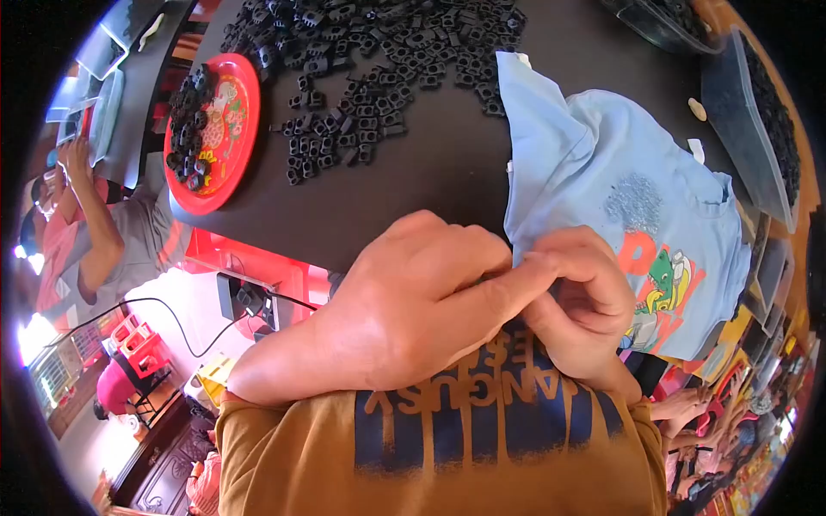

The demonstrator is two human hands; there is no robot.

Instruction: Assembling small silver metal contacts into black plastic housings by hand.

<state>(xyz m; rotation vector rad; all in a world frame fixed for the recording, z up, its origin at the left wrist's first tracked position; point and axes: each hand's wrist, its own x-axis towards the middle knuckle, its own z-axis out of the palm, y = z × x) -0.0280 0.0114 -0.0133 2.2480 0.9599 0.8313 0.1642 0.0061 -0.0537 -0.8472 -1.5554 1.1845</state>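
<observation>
In front of my chest, my left hand [409, 301] and my right hand [585, 301] come together, fingertips touching. Both are closed in a pinch. Whatever lies between the fingers is hidden or too small to name. Just beyond my right hand a light blue T-shirt [568, 163] with a cartoon print is spread on the dark table [430, 176]. A small heap of tiny shiny grey bits [635, 202] sits on the shirt. Many small black plastic parts [370, 112], with holes in them, lie loose across the far side of the table.
A red plate [234, 129] at the left holds more black pieces. Clear plastic bins [747, 129] with black parts stand at the right. A small pale object [697, 109] lies near them. At far left another person's arm [101, 224] reaches up to a neighbouring table.
</observation>
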